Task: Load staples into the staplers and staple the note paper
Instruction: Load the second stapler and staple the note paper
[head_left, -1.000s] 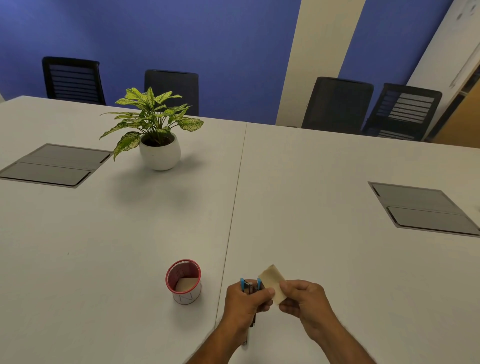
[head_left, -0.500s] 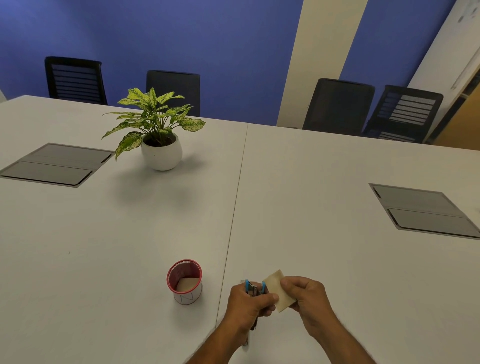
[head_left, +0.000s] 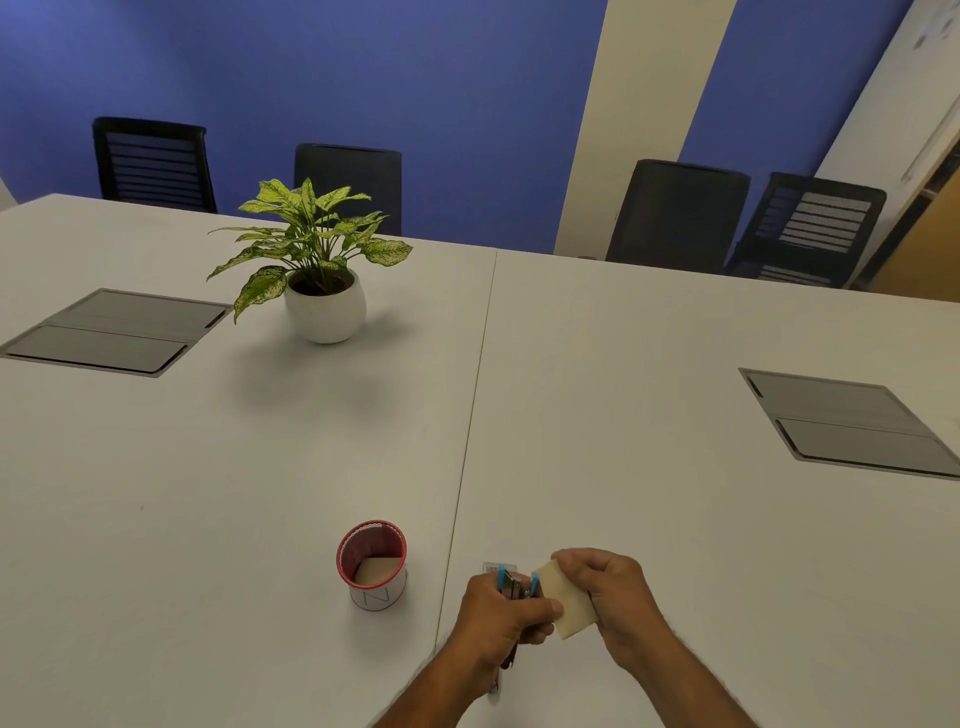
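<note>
Single head-worn wide-angle view, looking forward and down across the table. Fingers sit near the bottom edge, close to the lens. Beyond the fingers the table runs out to chairs and a blue wall, far off.

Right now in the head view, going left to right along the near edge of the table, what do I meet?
Red-rimmed cup → left hand gripping the blue stapler → note paper → right hand pinching that paper.
</note>
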